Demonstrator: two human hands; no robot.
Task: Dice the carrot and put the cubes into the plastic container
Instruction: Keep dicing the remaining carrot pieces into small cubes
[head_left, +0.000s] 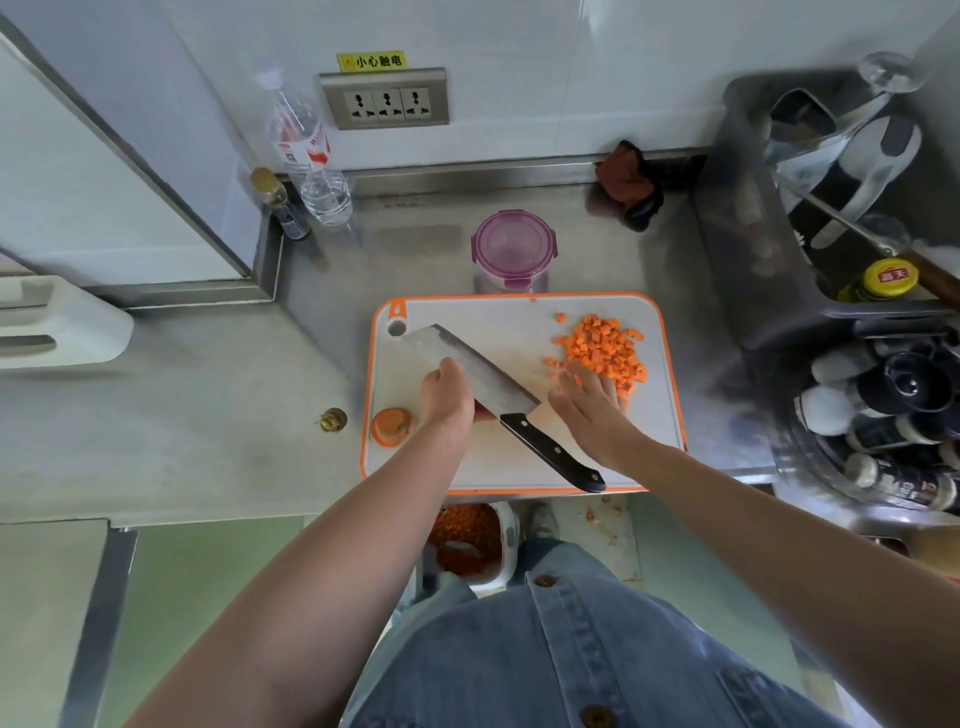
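Here, your right hand (589, 402) is laying straight fingers on the carrot cubes (605, 351) — your left hand (447, 397) is resting on the cleaver (498, 384), grip unclear.

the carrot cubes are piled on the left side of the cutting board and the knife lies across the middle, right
Not quite: the head view shows the carrot cubes piled on the right side of the cutting board, by the right hand. The knife does lie across the middle.
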